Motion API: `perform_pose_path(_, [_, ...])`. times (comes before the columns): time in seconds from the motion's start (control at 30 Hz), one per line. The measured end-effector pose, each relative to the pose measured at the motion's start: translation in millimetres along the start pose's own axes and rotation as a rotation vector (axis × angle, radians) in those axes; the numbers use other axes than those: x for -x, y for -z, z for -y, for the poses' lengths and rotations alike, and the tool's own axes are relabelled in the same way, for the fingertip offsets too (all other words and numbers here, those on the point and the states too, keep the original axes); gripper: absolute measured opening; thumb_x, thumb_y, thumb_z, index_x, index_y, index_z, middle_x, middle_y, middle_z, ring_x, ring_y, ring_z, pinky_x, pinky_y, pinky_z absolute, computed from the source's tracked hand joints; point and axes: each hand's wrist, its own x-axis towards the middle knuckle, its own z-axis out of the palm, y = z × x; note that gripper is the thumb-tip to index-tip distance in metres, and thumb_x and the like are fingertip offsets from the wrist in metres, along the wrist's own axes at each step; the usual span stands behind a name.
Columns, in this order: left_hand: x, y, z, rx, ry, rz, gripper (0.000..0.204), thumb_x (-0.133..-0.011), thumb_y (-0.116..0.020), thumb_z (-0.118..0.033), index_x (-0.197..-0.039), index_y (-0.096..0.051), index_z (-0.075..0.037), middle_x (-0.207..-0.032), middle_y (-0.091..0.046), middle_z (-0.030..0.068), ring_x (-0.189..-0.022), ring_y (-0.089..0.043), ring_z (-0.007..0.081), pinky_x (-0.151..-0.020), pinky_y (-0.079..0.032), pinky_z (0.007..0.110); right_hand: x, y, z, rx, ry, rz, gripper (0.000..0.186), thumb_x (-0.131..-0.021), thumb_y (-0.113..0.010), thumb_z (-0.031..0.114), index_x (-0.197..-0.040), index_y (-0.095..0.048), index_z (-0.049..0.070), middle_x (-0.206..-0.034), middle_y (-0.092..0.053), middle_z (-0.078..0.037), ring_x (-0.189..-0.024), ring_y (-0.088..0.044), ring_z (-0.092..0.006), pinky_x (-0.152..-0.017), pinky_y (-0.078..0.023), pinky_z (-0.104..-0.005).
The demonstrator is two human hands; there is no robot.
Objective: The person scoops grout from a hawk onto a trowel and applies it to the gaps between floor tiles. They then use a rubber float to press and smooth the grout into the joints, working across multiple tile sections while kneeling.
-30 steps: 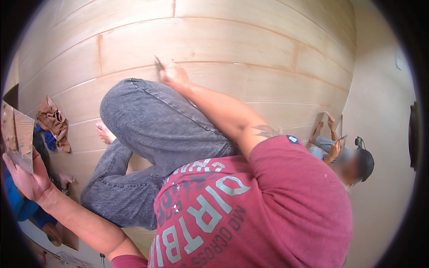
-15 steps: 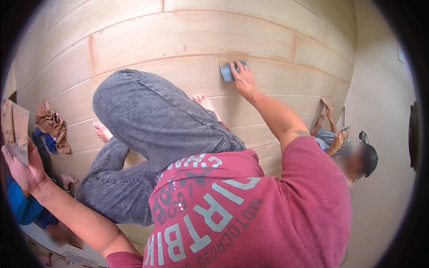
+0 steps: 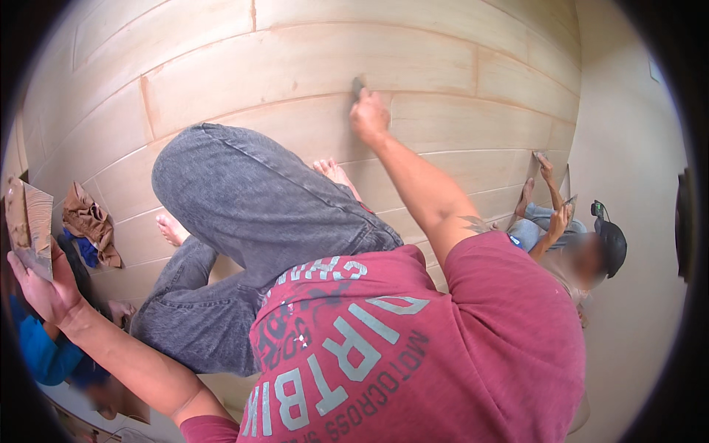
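Observation:
My right hand (image 3: 370, 117) is closed around a flat grout spreader (image 3: 358, 86), seen nearly edge-on. It is at a brown-filled joint between the pale wood-look floor tiles (image 3: 244, 81); whether the blade touches the joint is hard to make out. At the far left, my left hand (image 3: 50, 289) grips the lower end of a flat board (image 3: 38, 221) loaded with brown grout. Its fingers go behind the board and are partly hidden. Brown smears follow the joints near my right hand.
A co-worker in a dark cap (image 3: 610, 247) crouches at the right by the pale wall (image 3: 628, 148), hands on tools. Another person in a blue sleeve (image 3: 46, 354) is at the lower left. A brown cloth (image 3: 90, 214) lies on the floor. My bent knee (image 3: 199, 159) rises between my hands.
My right hand has moved left and slightly away with the spreader, whose broad face has turned edge-on. My left hand with the board has barely shifted. The co-worker's far hand has moved up slightly.

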Motion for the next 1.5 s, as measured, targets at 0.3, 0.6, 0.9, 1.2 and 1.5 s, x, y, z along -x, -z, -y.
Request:
perform_pose_path(0.3, [-1.0, -34.6, 12.3, 0.069, 0.015, 0.023, 0.052, -0.113, -0.035, -0.034, -0.146, -0.048, 0.005, -0.146, -0.057, 0.0188, -0.132, -0.057, 0.0310, -0.116, -0.042, 0.045, 34.2, 1.1, 160.6, -0.291, 0.313, 0.284, 0.045, -0.096, -0.053, 0.025, -0.138, -0.059, 0.009, -0.108, -0.070, -0.023, -0.094, -0.070, -0.0377, -0.082, -0.056, -0.0499])
perform_pose_path(0.6, [-2.1, -80.3, 30.3, 0.173, 0.070, 0.353, 0.050, -0.114, -0.034, -0.035, -0.144, -0.050, 0.001, -0.145, -0.059, 0.0154, -0.130, -0.058, 0.0299, -0.113, -0.044, 0.044, 35.9, 50.9, -53.8, -0.267, -0.040, -0.098, 0.035, -0.097, -0.052, 0.026, -0.115, -0.062, -0.003, -0.106, -0.067, -0.030, -0.096, -0.066, -0.0477, -0.086, -0.055, -0.0541])
perform_pose_path(0.9, [-13.1, -118.8, 23.8, 0.095, 0.028, 0.273, 0.048, -0.114, -0.032, -0.031, -0.141, -0.051, 0.003, -0.142, -0.060, 0.0181, -0.126, -0.060, 0.0303, -0.111, -0.046, 0.045, 36.8, 6.0, 17.1, -0.167, -0.015, -0.107, 0.040, -0.097, -0.048, 0.010, -0.134, -0.051, -0.006, -0.124, -0.056, -0.027, -0.116, -0.058, -0.0433, -0.097, -0.053, -0.0513])
perform_pose_path(1.2, [-24.8, -123.2, 15.1, 0.069, -0.043, 0.216, 0.046, -0.114, -0.033, -0.031, -0.138, -0.053, 0.004, -0.136, -0.064, 0.0178, -0.117, -0.064, 0.0299, -0.103, -0.052, 0.043, 68.2, 6.1, -14.8, -0.100, 0.093, -0.117, 0.047, -0.095, -0.052, 0.005, -0.139, -0.045, -0.011, -0.127, -0.055, -0.025, -0.115, -0.058, -0.0408, -0.097, -0.054, -0.0458])
perform_pose_path(1.5, [-29.8, -97.5, 36.8, 0.137, -0.033, 0.296, 0.043, -0.114, -0.034, -0.029, -0.143, -0.048, 0.000, -0.141, -0.060, 0.0156, -0.126, -0.060, 0.0300, -0.109, -0.048, 0.045, 95.8, -17.6, -15.5, -0.136, 0.076, -0.156, 0.052, -0.092, -0.053, 0.008, -0.142, -0.045, -0.007, -0.124, -0.055, -0.026, -0.112, -0.058, -0.0436, -0.099, -0.051, -0.0486])
